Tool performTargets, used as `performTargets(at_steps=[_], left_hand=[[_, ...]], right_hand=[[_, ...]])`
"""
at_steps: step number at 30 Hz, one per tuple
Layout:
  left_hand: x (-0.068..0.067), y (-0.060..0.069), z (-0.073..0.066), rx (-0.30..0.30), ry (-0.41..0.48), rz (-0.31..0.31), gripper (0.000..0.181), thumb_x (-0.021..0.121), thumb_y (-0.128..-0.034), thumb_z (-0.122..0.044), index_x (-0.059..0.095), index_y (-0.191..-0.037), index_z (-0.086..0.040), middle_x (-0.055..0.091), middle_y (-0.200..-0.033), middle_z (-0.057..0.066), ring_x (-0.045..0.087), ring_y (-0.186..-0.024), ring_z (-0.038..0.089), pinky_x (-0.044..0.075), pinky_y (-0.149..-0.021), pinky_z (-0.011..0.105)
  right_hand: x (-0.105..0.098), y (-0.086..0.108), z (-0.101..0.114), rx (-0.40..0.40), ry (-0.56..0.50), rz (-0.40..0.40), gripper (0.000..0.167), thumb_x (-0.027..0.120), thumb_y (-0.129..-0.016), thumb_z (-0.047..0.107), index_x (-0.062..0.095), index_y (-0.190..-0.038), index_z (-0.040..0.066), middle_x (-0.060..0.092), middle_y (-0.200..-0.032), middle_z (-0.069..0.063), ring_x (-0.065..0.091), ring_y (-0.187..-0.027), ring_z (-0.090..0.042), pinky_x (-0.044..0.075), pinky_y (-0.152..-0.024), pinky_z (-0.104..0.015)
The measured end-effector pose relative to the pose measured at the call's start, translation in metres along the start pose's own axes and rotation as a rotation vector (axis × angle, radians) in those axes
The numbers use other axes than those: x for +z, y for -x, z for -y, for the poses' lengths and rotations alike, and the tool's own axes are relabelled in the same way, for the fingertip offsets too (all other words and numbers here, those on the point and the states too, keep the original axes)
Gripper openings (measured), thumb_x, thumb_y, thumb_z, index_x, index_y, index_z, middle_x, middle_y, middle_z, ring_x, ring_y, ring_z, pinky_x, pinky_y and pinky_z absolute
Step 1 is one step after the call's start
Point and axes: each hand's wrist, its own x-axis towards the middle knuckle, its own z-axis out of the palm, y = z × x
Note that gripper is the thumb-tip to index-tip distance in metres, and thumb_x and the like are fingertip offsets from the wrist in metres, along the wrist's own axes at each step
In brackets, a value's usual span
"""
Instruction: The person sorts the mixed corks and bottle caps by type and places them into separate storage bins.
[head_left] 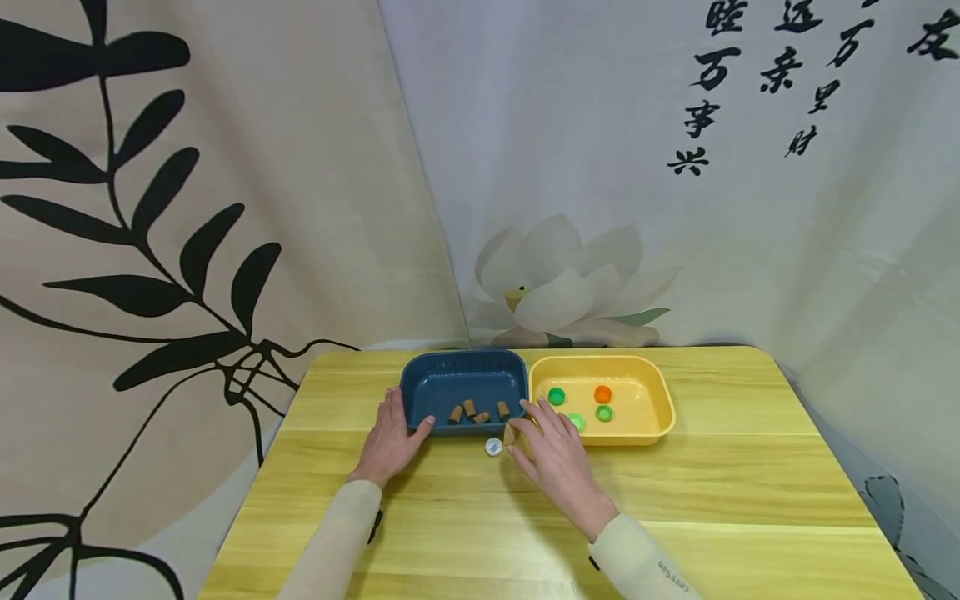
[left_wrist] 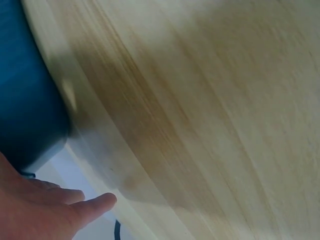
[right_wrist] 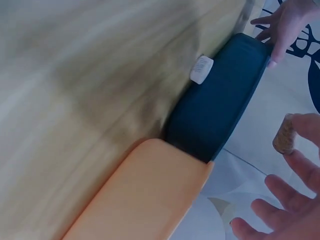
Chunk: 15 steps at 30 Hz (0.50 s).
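Observation:
In the head view, my right hand [head_left: 558, 458] pinches a brown cork [head_left: 510, 433] between thumb and index finger, above the front of the dark blue tray's right corner. The right wrist view shows the same cork [right_wrist: 285, 137] between the fingertips, the other fingers spread. My left hand [head_left: 392, 442] touches the left end of the blue tray [head_left: 465, 367], fingers straight along its side and thumb near the front edge. Several corks [head_left: 468, 408] lie inside this tray. On the table just in front of it lies a round white cap [head_left: 493, 447].
A yellow tray [head_left: 663, 400] stands against the blue one's right end. It holds an orange cap [head_left: 602, 394] and several green ones, among them a dark green cap [head_left: 557, 396] and a green ring-like cap [head_left: 603, 412]. Both trays stand near the far edge of the wooden table [head_left: 712, 492].

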Motion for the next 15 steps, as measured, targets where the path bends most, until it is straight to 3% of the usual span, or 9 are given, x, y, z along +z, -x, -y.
performTargets(at_steps=[8,15], left_hand=[[0.002,0.001,0.002,-0.004,0.009,-0.002,0.105,0.043,-0.1019,-0.068,0.002,-0.163,0.006,0.007,-0.169,0.029,0.017,-0.152,0.052,0.025,-0.120,0.061],[0.003,0.000,0.004,-0.002,0.006,-0.004,0.106,0.042,-0.1012,-0.070,0.002,-0.163,0.005,0.006,-0.169,0.029,0.016,-0.153,0.050,0.025,-0.121,0.061]], right_hand=[[0.020,-0.034,0.011,0.018,0.051,0.062,0.034,0.077,-0.095,0.035,0.071,-0.122,0.014,0.056,-0.149,-0.011,0.043,-0.145,-0.036,0.040,-0.112,-0.060],[0.036,-0.056,0.007,0.045,0.064,0.061,0.032,0.077,-0.096,0.032,0.072,-0.120,0.013,0.059,-0.144,-0.012,0.047,-0.142,-0.037,0.044,-0.108,-0.059]])
